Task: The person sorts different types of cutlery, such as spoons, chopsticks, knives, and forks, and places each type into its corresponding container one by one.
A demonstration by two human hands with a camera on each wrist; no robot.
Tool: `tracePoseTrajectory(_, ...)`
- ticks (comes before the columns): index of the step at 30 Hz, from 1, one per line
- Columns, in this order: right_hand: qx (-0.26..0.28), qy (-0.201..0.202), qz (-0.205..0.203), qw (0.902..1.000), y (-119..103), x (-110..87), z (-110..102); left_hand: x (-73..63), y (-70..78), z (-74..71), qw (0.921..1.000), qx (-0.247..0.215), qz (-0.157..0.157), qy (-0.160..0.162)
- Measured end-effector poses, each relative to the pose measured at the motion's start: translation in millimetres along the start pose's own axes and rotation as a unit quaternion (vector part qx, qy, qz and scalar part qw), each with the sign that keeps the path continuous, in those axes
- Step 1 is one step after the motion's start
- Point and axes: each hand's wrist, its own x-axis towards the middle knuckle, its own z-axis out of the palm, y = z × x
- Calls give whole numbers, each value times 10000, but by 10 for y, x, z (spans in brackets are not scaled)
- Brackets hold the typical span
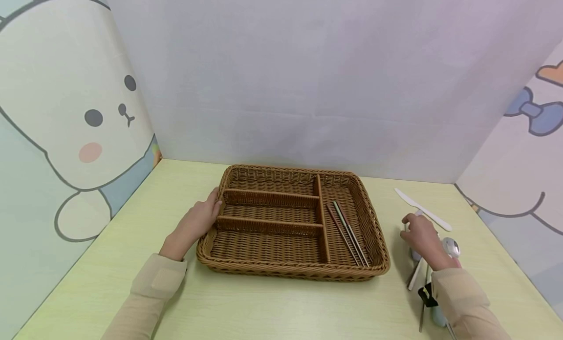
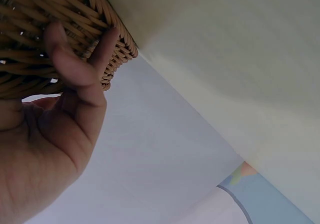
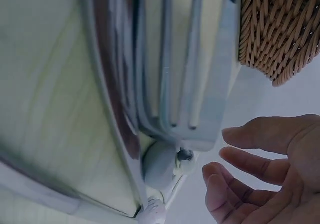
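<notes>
Cutlery point(image 3: 185, 138) at four o'clock from wicker basket point(image 1: 292, 269) looks light, stiff, slippery, best pinched mid-handle; right grip point(image 1: 421, 236) hovers beside, half-open, empty; left grip point(image 1: 199, 221) holds basket's nine-o'clock rim.

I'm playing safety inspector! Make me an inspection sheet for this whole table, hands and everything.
Surface: pale yellow-green table, wood-like.
Job's things: brown wicker basket with four compartments; chopsticks in the rightmost one. Outside it, to the right: white knife, spoon, fork and other cutlery, partly hidden.
Clutter: small black item by the right cuff; can't tell what.
Hands: left hand holds the basket's left side; right hand is by the cutlery, fingers apart, fork not gripped.
Cables: nothing seen.
Surroundings: pale backdrop, cartoon panels both sides.
</notes>
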Motion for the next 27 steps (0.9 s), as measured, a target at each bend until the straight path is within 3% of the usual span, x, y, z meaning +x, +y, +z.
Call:
tracePoseTrajectory(6, -101, -375, 311, 9988, 52, -9, 7, 2, -5, 4, 10000, -6, -14, -6)
tracePoseTrajectory(27, -103, -446, 178, 9988, 137, 2, 70, 4, 4, -4, 10000, -22, -41, -52)
